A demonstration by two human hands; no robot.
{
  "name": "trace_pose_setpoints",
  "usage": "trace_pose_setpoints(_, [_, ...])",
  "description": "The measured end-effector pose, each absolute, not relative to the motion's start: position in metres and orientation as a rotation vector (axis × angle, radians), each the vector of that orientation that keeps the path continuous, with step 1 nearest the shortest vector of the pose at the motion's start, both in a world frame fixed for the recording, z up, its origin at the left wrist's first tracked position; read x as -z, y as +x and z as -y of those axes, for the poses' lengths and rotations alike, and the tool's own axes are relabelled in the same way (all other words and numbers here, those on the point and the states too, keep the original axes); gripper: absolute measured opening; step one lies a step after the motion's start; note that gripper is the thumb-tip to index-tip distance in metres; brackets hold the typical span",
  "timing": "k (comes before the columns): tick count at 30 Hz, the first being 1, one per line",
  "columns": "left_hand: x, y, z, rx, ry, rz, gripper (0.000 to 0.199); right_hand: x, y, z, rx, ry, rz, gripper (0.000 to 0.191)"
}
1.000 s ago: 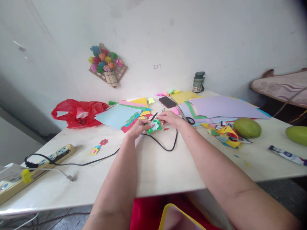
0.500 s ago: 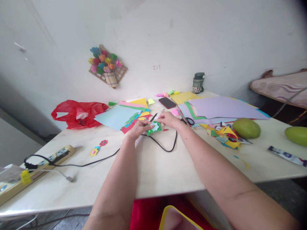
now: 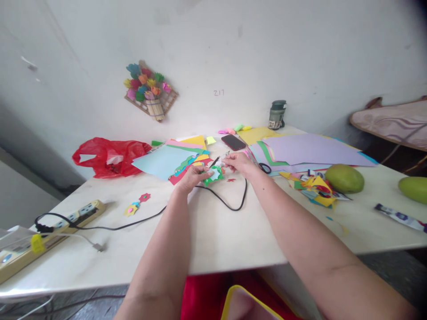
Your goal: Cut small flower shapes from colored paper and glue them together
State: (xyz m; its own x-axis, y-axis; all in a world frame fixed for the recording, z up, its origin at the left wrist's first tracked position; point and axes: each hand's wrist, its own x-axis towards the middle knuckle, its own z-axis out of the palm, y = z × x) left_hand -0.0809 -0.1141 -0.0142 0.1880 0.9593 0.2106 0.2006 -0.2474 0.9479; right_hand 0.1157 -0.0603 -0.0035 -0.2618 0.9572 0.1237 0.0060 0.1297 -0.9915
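Observation:
My left hand (image 3: 191, 178) is closed in a pinch on a green paper cutout (image 3: 209, 181) with a jagged edge. A smaller light blue paper piece (image 3: 216, 173) lies on top of it. On the cutout's right side, my right hand (image 3: 240, 162) is held with thumb and fingertips pressed together; whatever is between them is too small to make out. Just past the hands lies a white and black object (image 3: 219, 161), partly hidden. A small red paper scrap (image 3: 231, 180) rests on the table below my right hand.
A black cord (image 3: 230, 209) loops in front of the hands from a power strip (image 3: 80, 215). Scissors (image 3: 265, 168), a phone (image 3: 233, 142), paper sheets (image 3: 300, 149), scraps (image 3: 316, 189), green fruit (image 3: 344, 178), a tube (image 3: 398, 217) and a red bag (image 3: 111, 155) lie around.
My right hand has drawn slightly right, off the cutout, so more of its green edge shows. My left hand keeps its grip. The view has shifted a little.

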Motion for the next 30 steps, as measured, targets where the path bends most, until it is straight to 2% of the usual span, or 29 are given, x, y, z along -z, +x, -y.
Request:
trace_pose_setpoints(4, [0.0132,-0.0809,0.1149,-1.125,1.615,-1.110,0.039,0.0039,0.1151,0.0603,-1.365,-1.007,1.457,0.011])
trace_pose_setpoints(12, [0.0135,-0.0824,0.1148,-1.126,1.635,-1.131,0.038,0.0015,0.1122,0.0617,-1.317,-1.029,1.462,0.016])
trace_pose_setpoints(22, [0.0145,-0.0836,0.1135,-1.145,1.637,-1.099,0.034,0.0006,0.1172,0.0615,-1.324,-0.974,1.563,0.011])
trace_pose_setpoints(30, [0.0135,-0.0847,0.1137,-1.083,1.667,-1.110,0.035,-0.0009,0.1190,0.0628,-1.432,-0.928,1.725,0.018])
